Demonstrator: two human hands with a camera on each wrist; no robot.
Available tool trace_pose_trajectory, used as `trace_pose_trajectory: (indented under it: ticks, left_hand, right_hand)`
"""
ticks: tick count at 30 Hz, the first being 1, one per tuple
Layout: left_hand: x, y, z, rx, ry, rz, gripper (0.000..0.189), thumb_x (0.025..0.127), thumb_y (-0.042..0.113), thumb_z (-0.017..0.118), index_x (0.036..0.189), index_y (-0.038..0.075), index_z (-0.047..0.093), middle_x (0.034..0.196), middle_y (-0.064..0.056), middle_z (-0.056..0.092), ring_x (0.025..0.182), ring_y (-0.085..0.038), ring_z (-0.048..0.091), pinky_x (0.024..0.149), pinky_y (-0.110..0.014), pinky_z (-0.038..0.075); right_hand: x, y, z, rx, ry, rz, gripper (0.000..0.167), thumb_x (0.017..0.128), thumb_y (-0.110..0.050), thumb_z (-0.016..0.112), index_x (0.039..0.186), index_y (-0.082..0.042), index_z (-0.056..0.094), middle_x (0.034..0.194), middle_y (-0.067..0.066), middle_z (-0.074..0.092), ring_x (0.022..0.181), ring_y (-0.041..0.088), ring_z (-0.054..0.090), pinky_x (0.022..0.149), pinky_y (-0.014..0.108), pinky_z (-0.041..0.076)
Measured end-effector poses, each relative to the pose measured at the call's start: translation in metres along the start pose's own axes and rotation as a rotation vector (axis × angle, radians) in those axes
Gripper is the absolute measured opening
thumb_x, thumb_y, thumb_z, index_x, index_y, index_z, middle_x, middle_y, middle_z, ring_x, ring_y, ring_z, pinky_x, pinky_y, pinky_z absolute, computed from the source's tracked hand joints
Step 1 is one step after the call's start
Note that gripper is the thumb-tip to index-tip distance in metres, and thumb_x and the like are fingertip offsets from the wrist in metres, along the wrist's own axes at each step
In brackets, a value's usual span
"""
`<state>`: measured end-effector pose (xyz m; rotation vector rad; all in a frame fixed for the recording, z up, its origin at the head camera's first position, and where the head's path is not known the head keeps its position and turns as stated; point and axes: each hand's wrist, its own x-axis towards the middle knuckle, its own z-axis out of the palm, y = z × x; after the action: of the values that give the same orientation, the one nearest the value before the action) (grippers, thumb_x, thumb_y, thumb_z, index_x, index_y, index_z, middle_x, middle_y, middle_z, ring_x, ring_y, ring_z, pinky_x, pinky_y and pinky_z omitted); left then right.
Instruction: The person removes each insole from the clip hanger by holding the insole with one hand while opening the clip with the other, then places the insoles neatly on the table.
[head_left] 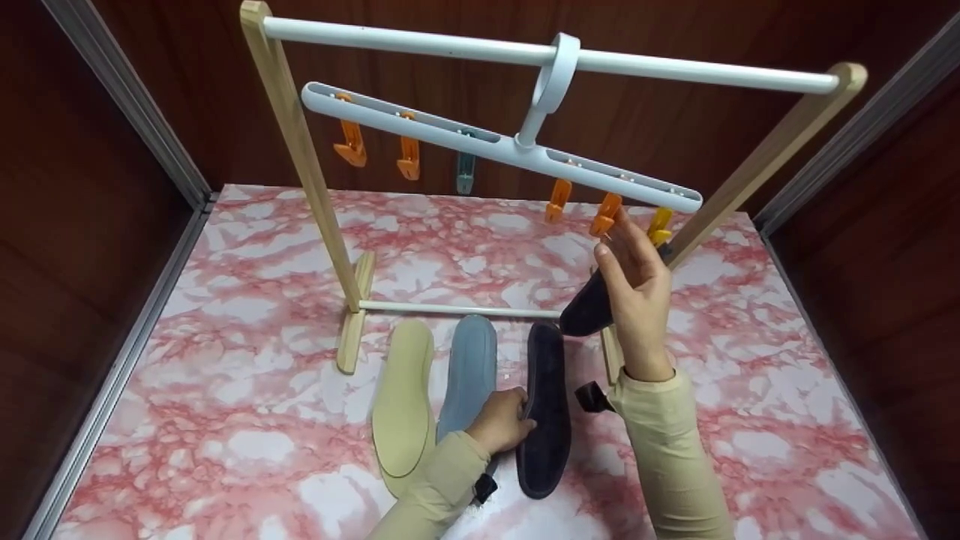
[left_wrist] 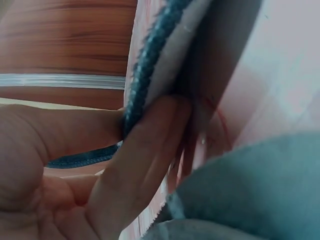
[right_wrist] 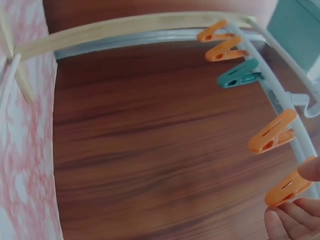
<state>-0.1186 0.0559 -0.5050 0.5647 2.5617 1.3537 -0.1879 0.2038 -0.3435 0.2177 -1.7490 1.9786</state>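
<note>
My left hand (head_left: 502, 421) pinches the edge of a dark insole (head_left: 545, 420) on the table, thumb on one side and fingers beneath, as the left wrist view shows. My right hand (head_left: 637, 300) is raised at the hanger (head_left: 450, 135) and holds an orange clip (right_wrist: 290, 186) between thumb and fingers. Behind that hand, another dark insole (head_left: 585, 311) hangs by the yellow clip (head_left: 660, 225), partly hidden. A blue-grey insole (head_left: 470, 367) lies left of the pinched one, partly under my left hand. Yellow insoles (head_left: 403, 397) lie overlapped farther left.
The hanger hooks over the white top bar (head_left: 420, 41) of a wooden rack (head_left: 307, 165) and tilts down to the right. More orange clips (head_left: 409, 146) and a teal clip (right_wrist: 239, 74) hang from it. A lower white bar (head_left: 457, 309) crosses behind the insoles.
</note>
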Motion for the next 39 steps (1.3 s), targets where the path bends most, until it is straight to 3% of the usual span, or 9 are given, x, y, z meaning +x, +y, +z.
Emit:
trace_pose_trajectory:
  ticks: [4,10,14,21,25,30,32,35,39]
  left_hand:
    - [0.001,0.002,0.004,0.118,0.033,0.019,0.021,0.074,0.001,0.073,0.087,-0.003,0.057,0.073,-0.015,0.064,0.068,-0.026,0.064,0.061,-0.031,0.05]
    - [0.005,0.011,0.007,0.295,-0.02,-0.057,0.047,0.077,0.007,0.074,0.114,-0.014,0.053,0.086,-0.024,0.067,0.079,-0.035,0.068,0.069,-0.039,0.055]
    - [0.008,0.014,0.01,0.33,-0.036,-0.088,0.046,0.077,0.005,0.075,0.113,-0.012,0.053,0.084,-0.023,0.067,0.075,-0.034,0.068,0.065,-0.04,0.055]
    - [0.012,0.016,0.013,0.39,-0.024,-0.074,0.037,0.075,0.003,0.074,0.104,-0.005,0.053,0.08,-0.019,0.066,0.071,-0.031,0.068,0.059,-0.039,0.053]
    - [0.016,0.019,0.011,0.458,0.019,-0.045,0.037,0.072,0.005,0.075,0.101,-0.002,0.052,0.079,-0.017,0.065,0.068,-0.03,0.067,0.056,-0.039,0.052]
    - [0.025,0.022,0.004,0.556,0.134,-0.011,0.047,0.075,0.016,0.078,0.11,-0.004,0.054,0.088,-0.016,0.059,0.068,-0.03,0.064,0.056,-0.039,0.052]
    - [0.033,0.023,0.0,0.532,0.182,0.002,0.051,0.076,0.018,0.078,0.113,-0.005,0.053,0.094,-0.016,0.057,0.073,-0.03,0.064,0.059,-0.039,0.053]
    - [0.048,0.025,-0.004,0.423,0.226,0.02,0.06,0.076,0.02,0.079,0.121,-0.005,0.048,0.109,-0.019,0.054,0.091,-0.032,0.061,0.071,-0.04,0.054]
    - [0.069,0.029,-0.006,0.251,0.21,0.043,0.072,0.076,0.023,0.08,0.13,-0.004,0.042,0.121,-0.019,0.051,0.111,-0.033,0.053,0.092,-0.037,0.047]
  right_hand:
    - [-0.005,-0.001,-0.002,-0.033,-0.01,-0.053,0.047,0.09,0.007,0.055,0.135,0.009,0.047,0.138,0.023,0.05,0.123,0.022,0.055,0.105,0.032,0.041]
    - [-0.02,-0.002,-0.009,-0.062,-0.008,-0.14,0.044,0.089,0.01,0.055,0.133,0.013,0.047,0.135,0.027,0.052,0.125,0.021,0.054,0.105,0.029,0.04]
    - [-0.026,-0.003,-0.014,-0.07,0.011,-0.174,0.039,0.089,0.011,0.055,0.128,0.014,0.051,0.127,0.023,0.059,0.12,0.019,0.058,0.102,0.028,0.043]
    - [-0.029,-0.005,-0.02,-0.064,0.084,-0.193,0.027,0.089,0.009,0.057,0.115,0.011,0.061,0.111,0.013,0.068,0.108,0.021,0.063,0.096,0.027,0.047]
    - [-0.029,-0.006,-0.024,-0.066,0.157,-0.2,0.02,0.088,0.007,0.059,0.107,0.01,0.064,0.101,0.01,0.07,0.098,0.02,0.064,0.086,0.024,0.049]
    - [-0.027,-0.007,-0.029,-0.034,0.286,-0.211,0.015,0.087,0.01,0.057,0.099,0.008,0.066,0.094,0.01,0.07,0.09,0.02,0.064,0.081,0.025,0.05]
    - [-0.026,-0.008,-0.032,-0.024,0.331,-0.213,0.016,0.086,0.012,0.056,0.098,0.007,0.065,0.094,0.01,0.069,0.092,0.021,0.063,0.084,0.025,0.049]
    - [-0.024,-0.008,-0.034,-0.035,0.376,-0.203,0.017,0.086,0.012,0.055,0.099,0.005,0.064,0.097,0.01,0.067,0.095,0.023,0.061,0.086,0.027,0.047]
    - [-0.023,-0.006,-0.037,-0.072,0.398,-0.178,0.021,0.086,0.011,0.054,0.103,0.003,0.063,0.101,0.008,0.064,0.098,0.025,0.058,0.087,0.028,0.044]
